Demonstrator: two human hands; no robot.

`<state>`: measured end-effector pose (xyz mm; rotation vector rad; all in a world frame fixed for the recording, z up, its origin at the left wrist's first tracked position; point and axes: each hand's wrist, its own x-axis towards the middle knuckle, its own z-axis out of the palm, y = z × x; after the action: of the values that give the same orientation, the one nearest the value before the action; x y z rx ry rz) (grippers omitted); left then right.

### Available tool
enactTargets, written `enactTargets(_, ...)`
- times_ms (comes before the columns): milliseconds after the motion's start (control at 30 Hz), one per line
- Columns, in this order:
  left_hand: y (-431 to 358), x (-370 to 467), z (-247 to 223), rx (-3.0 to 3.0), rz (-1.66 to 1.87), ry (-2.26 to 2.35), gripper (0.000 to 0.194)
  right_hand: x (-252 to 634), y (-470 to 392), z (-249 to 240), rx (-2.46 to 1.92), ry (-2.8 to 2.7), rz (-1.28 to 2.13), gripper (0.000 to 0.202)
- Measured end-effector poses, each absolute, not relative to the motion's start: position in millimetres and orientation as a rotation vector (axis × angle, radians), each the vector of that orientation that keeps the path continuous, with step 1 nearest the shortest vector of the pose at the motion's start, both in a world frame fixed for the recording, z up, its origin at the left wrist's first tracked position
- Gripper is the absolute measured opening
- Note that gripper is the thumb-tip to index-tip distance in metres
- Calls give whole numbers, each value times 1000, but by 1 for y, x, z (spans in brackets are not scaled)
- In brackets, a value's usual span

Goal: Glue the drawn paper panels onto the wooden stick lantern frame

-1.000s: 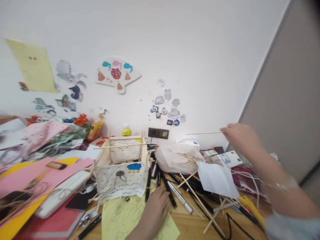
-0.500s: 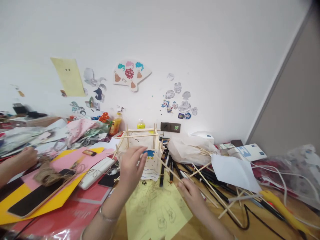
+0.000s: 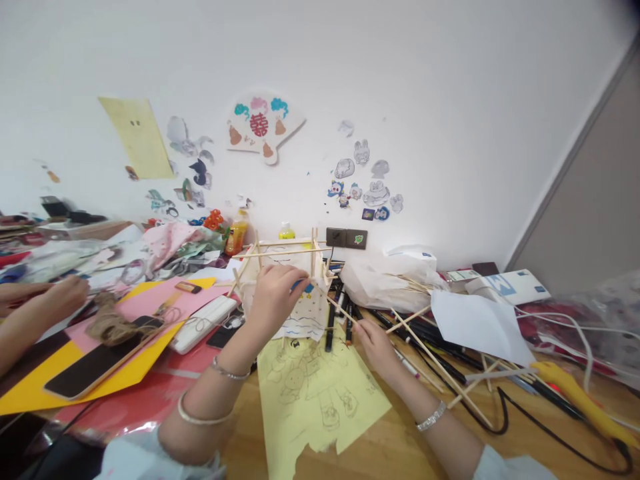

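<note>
A box-shaped frame of thin wooden sticks [image 3: 280,253] stands in front of me, with white paper on its sides. Its front paper [image 3: 306,321] carries a blue drawing and wavy lines. My left hand [image 3: 277,293] is over the top of that front side, fingers bent and pressed together; whatever lies beneath the fingertips is hidden. To the right, my right hand [image 3: 373,343] pinches a thin wooden stick [image 3: 341,309], which points up and left toward the frame's right corner. Below the frame lies a torn yellow sheet [image 3: 327,387] with pencil drawings.
Black markers [image 3: 330,330], crossed loose sticks [image 3: 420,333] and a yellow glue gun [image 3: 575,397] with its cable lie right. On the left are a phone [image 3: 95,370], a twine bundle [image 3: 113,323], a white power strip [image 3: 205,323] and another person's hands [image 3: 65,300].
My view has tilted down slightly. My left hand's fingers have bent downward over the front paper. My right hand still holds the stick, nearer the frame. More of the other person's hands shows.
</note>
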<state>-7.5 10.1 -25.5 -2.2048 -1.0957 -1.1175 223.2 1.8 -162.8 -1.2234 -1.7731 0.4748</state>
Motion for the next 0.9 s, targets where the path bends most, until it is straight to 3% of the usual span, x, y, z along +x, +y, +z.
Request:
enactTargets(333, 13, -6, -22, -2251, -1099, -1106, 20, 201, 6, -126, -1076, -1803, 503, 20)
enactTargets(900, 21, -12, -23, -2288, -1140, -1099, 16, 166, 36, -112, -826, -1531, 834, 19)
